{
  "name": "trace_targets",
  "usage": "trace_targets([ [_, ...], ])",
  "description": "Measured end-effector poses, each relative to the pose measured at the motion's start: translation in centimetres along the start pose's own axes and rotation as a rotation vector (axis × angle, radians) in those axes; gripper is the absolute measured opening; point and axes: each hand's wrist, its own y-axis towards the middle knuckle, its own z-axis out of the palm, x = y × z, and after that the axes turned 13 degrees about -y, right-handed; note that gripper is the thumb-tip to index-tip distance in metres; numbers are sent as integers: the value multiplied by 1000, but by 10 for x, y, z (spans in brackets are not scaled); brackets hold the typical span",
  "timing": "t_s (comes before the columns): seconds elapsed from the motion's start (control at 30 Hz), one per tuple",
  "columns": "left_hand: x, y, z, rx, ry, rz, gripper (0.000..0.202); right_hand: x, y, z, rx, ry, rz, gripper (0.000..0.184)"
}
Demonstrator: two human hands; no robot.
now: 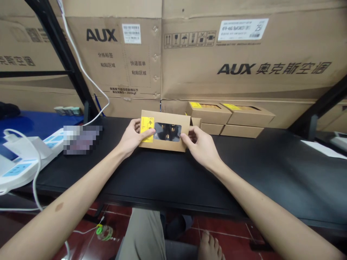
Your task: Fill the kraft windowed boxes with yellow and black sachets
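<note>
A brown cardboard box (165, 145) with a dark clear window and a yellow label is held upright between my hands, its windowed face toward me. My left hand (132, 137) grips its left end, the thumb lying across the yellow label and the fingers behind. On the right end, my right hand (200, 146) has its thumb at the window's edge, with the other fingers curled round the side. Behind it and to the right stand several similar boxes (244, 115) with yellow labels, stacked in two layers; part of the stack is hidden by the held box.
Large AUX cartons (187, 83) form a wall behind the black table (151, 180). At left lie a white power strip (24, 173) with cables and a pixelated item (81, 141). A white paper (322, 148) lies at right. A plastic bottle (104, 233) is on the floor.
</note>
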Motion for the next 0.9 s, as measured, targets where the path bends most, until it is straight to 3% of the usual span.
trace_targets([
  [0.2,-2,6,-11,41,84,-13,67,-3,2,-2,-8,16,-13,19],
  [0.43,-10,9,-19,155,32,-107,61,-3,4,-3,1,-2,27,17],
  [0.63,-7,9,-20,135,39,-113,60,-4,5,-5,18,-23,38,17],
  [0.9,-6,9,-19,46,61,-41,77,-7,6,-5,53,-75,-11,17],
])
